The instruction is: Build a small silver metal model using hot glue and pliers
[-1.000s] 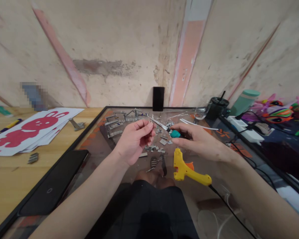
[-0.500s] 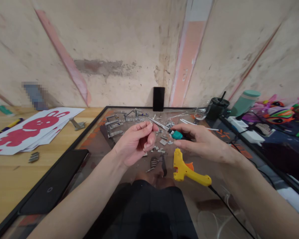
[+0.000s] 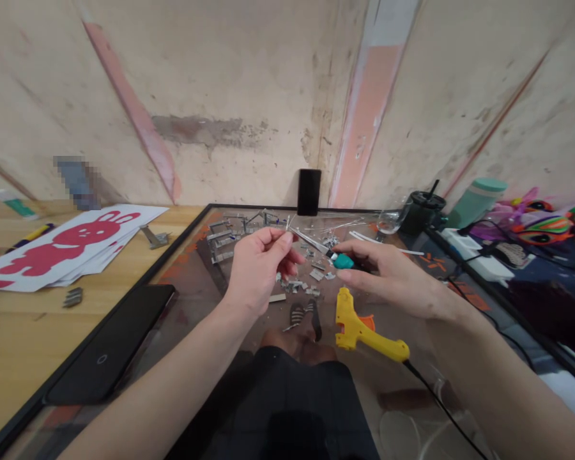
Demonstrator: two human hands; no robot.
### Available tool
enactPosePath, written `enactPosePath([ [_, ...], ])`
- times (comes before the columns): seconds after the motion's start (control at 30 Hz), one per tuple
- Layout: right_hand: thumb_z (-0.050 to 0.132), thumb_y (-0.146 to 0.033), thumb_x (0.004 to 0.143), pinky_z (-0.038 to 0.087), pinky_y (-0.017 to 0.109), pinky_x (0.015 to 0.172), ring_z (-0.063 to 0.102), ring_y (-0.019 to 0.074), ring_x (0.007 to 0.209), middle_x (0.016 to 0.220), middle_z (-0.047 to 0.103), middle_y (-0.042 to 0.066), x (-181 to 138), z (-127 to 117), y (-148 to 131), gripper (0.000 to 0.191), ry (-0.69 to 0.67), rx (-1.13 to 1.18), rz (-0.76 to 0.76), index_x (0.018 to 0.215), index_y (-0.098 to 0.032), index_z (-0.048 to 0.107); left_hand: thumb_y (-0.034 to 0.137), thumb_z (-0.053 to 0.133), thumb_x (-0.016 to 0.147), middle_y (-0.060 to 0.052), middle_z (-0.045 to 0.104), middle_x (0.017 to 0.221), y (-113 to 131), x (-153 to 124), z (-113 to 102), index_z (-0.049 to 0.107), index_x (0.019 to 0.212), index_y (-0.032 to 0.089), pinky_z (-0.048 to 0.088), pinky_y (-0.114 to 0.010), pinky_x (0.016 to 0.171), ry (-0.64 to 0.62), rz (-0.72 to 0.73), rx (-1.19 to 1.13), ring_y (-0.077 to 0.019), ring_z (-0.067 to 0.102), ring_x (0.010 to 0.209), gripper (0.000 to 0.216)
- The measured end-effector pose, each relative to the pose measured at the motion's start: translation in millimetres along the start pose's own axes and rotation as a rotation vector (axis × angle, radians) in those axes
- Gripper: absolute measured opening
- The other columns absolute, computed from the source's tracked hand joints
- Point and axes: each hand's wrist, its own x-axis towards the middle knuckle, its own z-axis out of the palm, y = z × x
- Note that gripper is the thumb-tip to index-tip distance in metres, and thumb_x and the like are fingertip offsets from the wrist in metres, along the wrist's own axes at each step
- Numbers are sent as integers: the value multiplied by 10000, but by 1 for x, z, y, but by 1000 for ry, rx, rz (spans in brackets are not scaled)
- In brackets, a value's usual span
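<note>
My left hand (image 3: 261, 268) is raised over the glass tabletop (image 3: 191, 268) with thumb and fingertips pinched on a tiny silver metal piece that is too small to name. My right hand (image 3: 388, 275) is closed on a pair of tweezers (image 3: 316, 245) with a teal grip; the metal tips point left and meet the pinch of my left hand. Below both hands lie several small silver metal bits (image 3: 299, 285). A yellow glue gun (image 3: 361, 329) lies on the glass just under my right wrist.
A black phone (image 3: 112, 345) lies at the glass's left edge, another dark phone (image 3: 309, 191) leans on the wall. Red rabbit cut-out sheets (image 3: 62, 246) lie on the wooden desk. A black cup (image 3: 419, 211), green bottle (image 3: 474, 198) and white power strip (image 3: 479, 259) stand right.
My left hand has lifted slightly and turned its pinch toward the tweezer tips. The right hand has stayed put with the tweezers. The view has shifted a little.
</note>
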Motion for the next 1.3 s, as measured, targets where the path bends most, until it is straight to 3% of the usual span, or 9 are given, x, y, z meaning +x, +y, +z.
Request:
enactPosePath([
  [0.33, 548, -391, 811, 460, 297, 702, 613, 192, 810, 935, 658, 24, -1, 0, 2, 318, 28, -86, -20, 1064, -200, 572, 229, 562, 763, 15, 634, 516, -4, -1, -1, 540, 710, 165, 384, -171, 377, 2, 136, 160, -71, 524, 385, 86],
  [0.67, 570, -379, 790, 488, 282, 667, 607, 192, 815, 928, 650, 41, 2, -4, 4, 361, -44, 116, -17, 1080, -166, 585, 227, 573, 783, 10, 627, 520, 14, -5, -4, 546, 726, 148, 383, -149, 405, -257, -156, -156, -56, 507, 405, 101],
  [0.93, 586, -401, 782, 487, 295, 696, 615, 213, 863, 986, 656, 58, -2, -4, 6, 414, 10, 65, -36, 1122, -166, 566, 213, 582, 775, -7, 643, 556, 18, -3, -13, 603, 750, 145, 397, -154, 411, -382, -244, -268, -66, 531, 426, 75],
  [1.1, 573, -401, 791, 472, 324, 776, 605, 227, 920, 1042, 650, 64, -3, -6, 5, 406, 29, -23, -68, 1121, -166, 563, 206, 586, 763, 1, 636, 536, 16, -2, -10, 593, 716, 143, 400, -157, 418, -312, -197, -216, -62, 524, 414, 79],
  [1.3, 552, -384, 803, 456, 343, 792, 597, 244, 957, 1070, 653, 57, -4, -3, -3, 367, 57, -185, -36, 1118, -196, 564, 240, 551, 774, 14, 614, 516, 4, -6, -4, 555, 702, 167, 409, -192, 417, -29, 163, 266, -86, 522, 408, 103],
])
